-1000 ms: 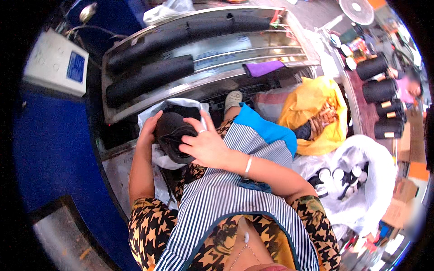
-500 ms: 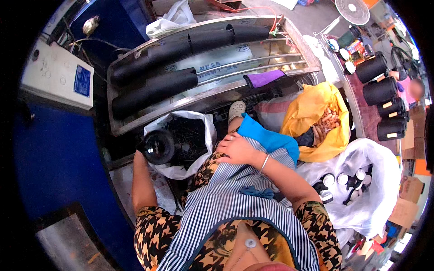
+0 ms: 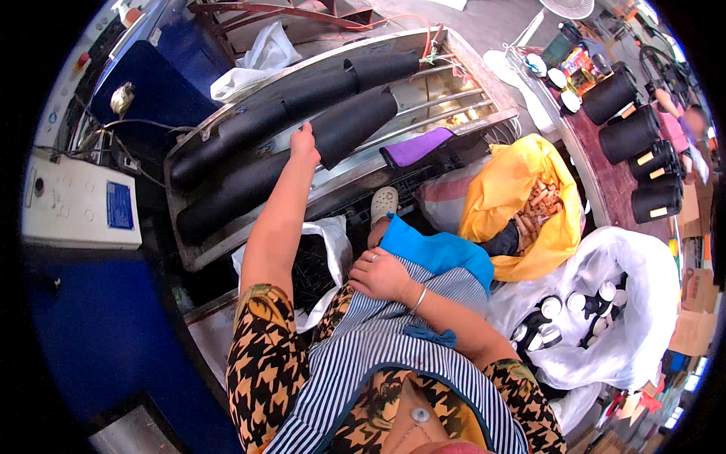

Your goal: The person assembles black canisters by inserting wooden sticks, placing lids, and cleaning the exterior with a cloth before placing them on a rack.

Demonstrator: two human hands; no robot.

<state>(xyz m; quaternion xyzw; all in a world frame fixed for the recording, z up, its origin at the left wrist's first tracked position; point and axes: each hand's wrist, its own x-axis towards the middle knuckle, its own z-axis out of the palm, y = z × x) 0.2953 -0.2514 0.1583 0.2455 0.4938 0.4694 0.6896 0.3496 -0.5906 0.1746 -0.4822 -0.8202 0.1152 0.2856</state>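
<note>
Metal trough [image 3: 482,74] holds two laid rows of black tubes [image 3: 355,123], one unreleased from the pinching left grip [image 3: 305,144]; right grip [image 3: 383,275] relaxed, empty.

Black tube [image 3: 354,122] touched by the left grip [image 3: 305,144] over a railed trough [image 3: 481,74].
The right grip [image 3: 380,274] is laid on the striped apron [image 3: 363,327].

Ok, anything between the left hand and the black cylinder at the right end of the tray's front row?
Nothing visible: the left hand is at the left end of that black cylinder and seems to touch it. The neighbouring cylinder lies left, partly hidden by the forearm, not in between.
</note>
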